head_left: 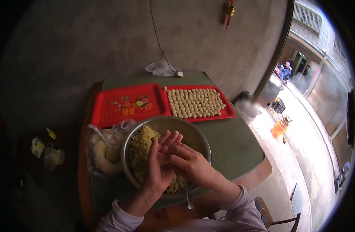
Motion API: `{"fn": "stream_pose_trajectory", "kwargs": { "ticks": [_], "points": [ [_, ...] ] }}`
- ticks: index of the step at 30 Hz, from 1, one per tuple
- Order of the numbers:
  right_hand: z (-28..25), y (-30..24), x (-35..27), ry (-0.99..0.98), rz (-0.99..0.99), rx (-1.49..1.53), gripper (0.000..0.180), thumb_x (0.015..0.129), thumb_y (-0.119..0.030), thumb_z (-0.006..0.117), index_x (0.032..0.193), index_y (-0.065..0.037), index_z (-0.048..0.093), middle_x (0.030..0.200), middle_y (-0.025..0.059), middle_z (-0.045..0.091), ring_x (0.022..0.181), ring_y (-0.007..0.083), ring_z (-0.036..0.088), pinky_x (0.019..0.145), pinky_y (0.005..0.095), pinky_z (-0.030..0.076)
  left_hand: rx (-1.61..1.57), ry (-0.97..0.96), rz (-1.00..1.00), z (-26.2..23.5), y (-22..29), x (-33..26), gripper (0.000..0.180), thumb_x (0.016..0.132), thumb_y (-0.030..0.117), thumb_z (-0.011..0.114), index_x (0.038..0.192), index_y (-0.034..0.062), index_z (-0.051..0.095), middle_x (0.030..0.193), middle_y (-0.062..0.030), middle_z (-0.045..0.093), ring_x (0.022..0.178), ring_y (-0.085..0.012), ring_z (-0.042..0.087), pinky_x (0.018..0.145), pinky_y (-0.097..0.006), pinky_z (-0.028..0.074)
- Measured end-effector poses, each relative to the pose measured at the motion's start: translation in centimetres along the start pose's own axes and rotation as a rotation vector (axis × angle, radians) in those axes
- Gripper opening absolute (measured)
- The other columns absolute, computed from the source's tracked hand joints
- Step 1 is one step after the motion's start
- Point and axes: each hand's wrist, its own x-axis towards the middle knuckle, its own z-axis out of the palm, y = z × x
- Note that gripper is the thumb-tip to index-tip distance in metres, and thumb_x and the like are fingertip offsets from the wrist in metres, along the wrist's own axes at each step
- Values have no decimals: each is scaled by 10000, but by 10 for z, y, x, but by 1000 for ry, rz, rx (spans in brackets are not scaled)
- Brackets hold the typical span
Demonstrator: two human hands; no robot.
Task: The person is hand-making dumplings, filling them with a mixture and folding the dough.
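The left hand (157,176) and right hand (192,166) meet above a metal bowl (193,135) of crumbly yellow food (142,143) (anything between them is hidden). Left of them sits a bag (110,134) of pale lumps (104,162); beyond, a red tray (229,111) carries small balls (195,103).

From my station I make out a drab grey wall (88,46) behind the green-topped table (233,141), a reddish cord (159,44) hanging down it and a red-and-gold ornament (231,10) near the top. To my left everything sinks into shadow; to my right I get glaring daylight on a pale floor (295,166), a chair (267,217) near the table, an orange bucket (278,129) farther out and a barred window (307,16) high up
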Motion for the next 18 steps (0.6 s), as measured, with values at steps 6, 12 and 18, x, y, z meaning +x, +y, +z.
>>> {"fn": "stream_pose_trajectory", "kwargs": {
  "ticks": [6,12,18],
  "points": [
    [1,-4,-11,-24,-68,-178,240,738,-85,594,976,-62,580,905,79,530,867,256,582,726,359,512,14,15,-1,-4,-4,3,448,1019,381,304,1276,48,458,1312,-120,513,1271,-243,443,1090,-366,342],
    [4,-5,-22,112,95,89,289,738,-28,689,1013,-65,607,899,79,571,825,249,609,712,339,514,12,33,-1,-3,-6,5,442,1019,373,308,1274,43,456,1297,-127,528,1269,-244,447,1090,-362,344],
    [2,-13,-21,177,183,194,257,772,-46,704,1006,-54,597,915,94,586,842,270,612,732,355,507,-26,-25,-23,-1,-3,0,447,1016,371,311,1280,38,451,1307,-149,521,1277,-255,443,1086,-376,348]
  ]
}}
